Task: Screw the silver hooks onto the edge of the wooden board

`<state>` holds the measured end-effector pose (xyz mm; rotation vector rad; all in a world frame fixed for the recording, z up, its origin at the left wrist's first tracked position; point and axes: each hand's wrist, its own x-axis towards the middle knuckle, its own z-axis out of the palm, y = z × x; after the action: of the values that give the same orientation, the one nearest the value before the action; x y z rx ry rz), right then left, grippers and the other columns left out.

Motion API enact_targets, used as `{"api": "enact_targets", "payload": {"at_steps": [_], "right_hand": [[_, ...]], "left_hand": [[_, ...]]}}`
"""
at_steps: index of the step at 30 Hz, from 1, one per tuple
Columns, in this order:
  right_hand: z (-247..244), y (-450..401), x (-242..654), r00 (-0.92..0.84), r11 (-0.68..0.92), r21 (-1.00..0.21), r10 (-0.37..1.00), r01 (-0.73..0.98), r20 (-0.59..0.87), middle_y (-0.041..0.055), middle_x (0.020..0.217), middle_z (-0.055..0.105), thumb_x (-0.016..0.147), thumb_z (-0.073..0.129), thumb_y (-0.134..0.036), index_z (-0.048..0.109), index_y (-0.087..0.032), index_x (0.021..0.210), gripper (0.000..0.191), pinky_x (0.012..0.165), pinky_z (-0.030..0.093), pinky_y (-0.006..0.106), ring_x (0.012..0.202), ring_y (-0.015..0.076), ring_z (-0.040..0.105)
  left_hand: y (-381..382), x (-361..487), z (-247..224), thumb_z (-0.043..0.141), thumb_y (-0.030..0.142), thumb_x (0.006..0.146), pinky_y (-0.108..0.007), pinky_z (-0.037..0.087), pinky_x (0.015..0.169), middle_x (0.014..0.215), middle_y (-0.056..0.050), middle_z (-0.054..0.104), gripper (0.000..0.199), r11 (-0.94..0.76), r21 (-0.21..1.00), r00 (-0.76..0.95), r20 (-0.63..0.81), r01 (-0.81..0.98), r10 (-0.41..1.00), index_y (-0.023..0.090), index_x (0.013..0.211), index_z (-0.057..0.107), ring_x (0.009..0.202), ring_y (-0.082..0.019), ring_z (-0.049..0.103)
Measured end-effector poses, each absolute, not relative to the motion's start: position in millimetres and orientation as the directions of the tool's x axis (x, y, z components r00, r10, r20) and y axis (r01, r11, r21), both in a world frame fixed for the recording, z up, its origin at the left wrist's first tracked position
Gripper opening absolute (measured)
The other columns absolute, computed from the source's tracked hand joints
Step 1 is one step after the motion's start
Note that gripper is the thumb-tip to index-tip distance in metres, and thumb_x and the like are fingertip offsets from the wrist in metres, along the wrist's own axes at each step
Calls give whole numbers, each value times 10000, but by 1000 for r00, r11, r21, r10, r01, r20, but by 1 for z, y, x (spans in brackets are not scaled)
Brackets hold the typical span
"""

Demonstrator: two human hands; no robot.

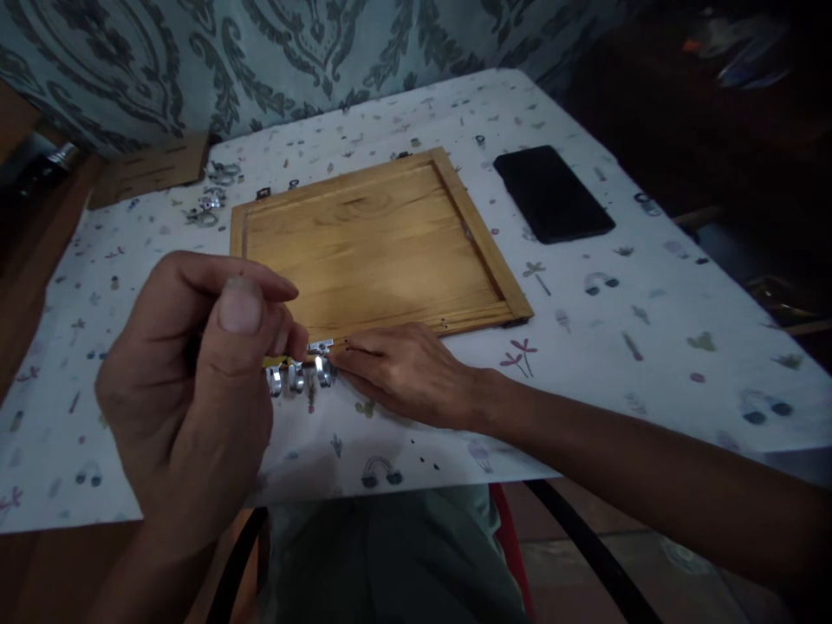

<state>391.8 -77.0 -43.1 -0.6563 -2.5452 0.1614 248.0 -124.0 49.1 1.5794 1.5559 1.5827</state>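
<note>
A wooden panel (pixel 364 251) with a raised frame lies on the table in front of me. Along its near edge sit several shiny metal hooks (pixel 323 371), one with a small flat mounting plate (pixel 321 347) resting on the wood. My right hand (pixel 406 373) lies low at this edge, its fingers pressed together against the rightmost hook. Above the panel's near left corner, my left hand (pixel 201 373) is raised with fingers curled and thumb up close to the forefinger. Whatever it may pinch is too small to make out. Part of the hooks is hidden behind it.
A black phone (pixel 552 192) lies right of the panel. Further metal hooks (pixel 211 199) lie at the back left, near a piece of cardboard (pixel 152 169). The printed tablecloth (pixel 617 347) covers the table up to a patterned wall (pixel 312 52).
</note>
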Motion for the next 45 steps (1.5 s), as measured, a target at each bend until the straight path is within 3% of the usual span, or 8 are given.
{"api": "enact_targets", "payload": {"at_steps": [6, 10, 15, 19, 24, 30, 35, 45], "right_hand": [[-41, -77, 393, -776, 876, -221, 482, 429, 407, 31, 803, 657, 986, 429, -217, 654, -142, 976, 237, 518, 263, 286, 657, 124, 533], [-40, -77, 393, -780, 877, -217, 481, 429, 401, 29, 784, 648, 984, 422, -203, 658, -144, 990, 244, 512, 250, 292, 647, 129, 523], [-43, -76, 392, -777, 877, -237, 479, 417, 408, 44, 854, 679, 972, 441, -177, 660, -139, 994, 224, 536, 286, 284, 697, 133, 557], [-46, -76, 392, -772, 887, -222, 462, 405, 436, 47, 860, 688, 959, 471, -162, 658, -128, 1001, 195, 540, 297, 283, 704, 138, 571], [-44, -76, 393, -781, 889, -203, 457, 410, 426, 37, 836, 686, 957, 474, -159, 658, -134, 1010, 193, 518, 269, 291, 682, 140, 568], [-43, -76, 393, -787, 882, -214, 472, 420, 397, 40, 857, 691, 959, 473, -167, 654, -128, 1030, 198, 516, 263, 290, 692, 140, 569], [-43, -76, 393, -784, 887, -198, 462, 417, 415, 35, 845, 679, 972, 446, -174, 649, -125, 1022, 215, 516, 263, 292, 691, 136, 565], [-43, -76, 393, -784, 888, -206, 459, 411, 418, 37, 828, 663, 976, 430, -172, 648, -125, 996, 223, 514, 243, 290, 665, 123, 528]], "left_hand": [[-121, 253, 48, 574, 383, 869, -344, 491, 474, 583, 9, 492, 221, -360, 843, -305, 493, 400, 815, 218, 730, 622, 506, -156, 473], [-119, 253, 51, 545, 214, 868, -349, 457, 485, 581, -1, 465, 114, -348, 892, -228, 416, 288, 880, 220, 783, 621, 517, -161, 449], [-111, 249, 50, 498, 60, 804, -310, 334, 449, 535, 21, 374, 177, -387, 912, -249, 409, 134, 878, 199, 793, 607, 463, -133, 355], [-108, 247, 49, 459, 12, 788, -282, 318, 433, 516, 38, 361, 206, -397, 913, -267, 407, 93, 874, 173, 810, 588, 453, -119, 346], [-113, 249, 51, 511, 190, 902, -292, 342, 442, 562, 21, 393, 131, -387, 907, -305, 420, 165, 855, 186, 804, 597, 480, -125, 396], [-117, 250, 51, 519, 343, 933, -301, 436, 499, 668, -14, 455, 238, -345, 896, -310, 424, 278, 851, 206, 758, 604, 589, -146, 470], [-117, 250, 47, 482, 340, 953, -277, 508, 517, 695, -13, 487, 279, -362, 854, -306, 482, 373, 821, 199, 745, 604, 614, -132, 512], [-113, 247, 44, 495, 302, 939, -285, 509, 453, 635, -7, 487, 279, -437, 829, -297, 540, 348, 787, 187, 714, 612, 526, -127, 496]]}}
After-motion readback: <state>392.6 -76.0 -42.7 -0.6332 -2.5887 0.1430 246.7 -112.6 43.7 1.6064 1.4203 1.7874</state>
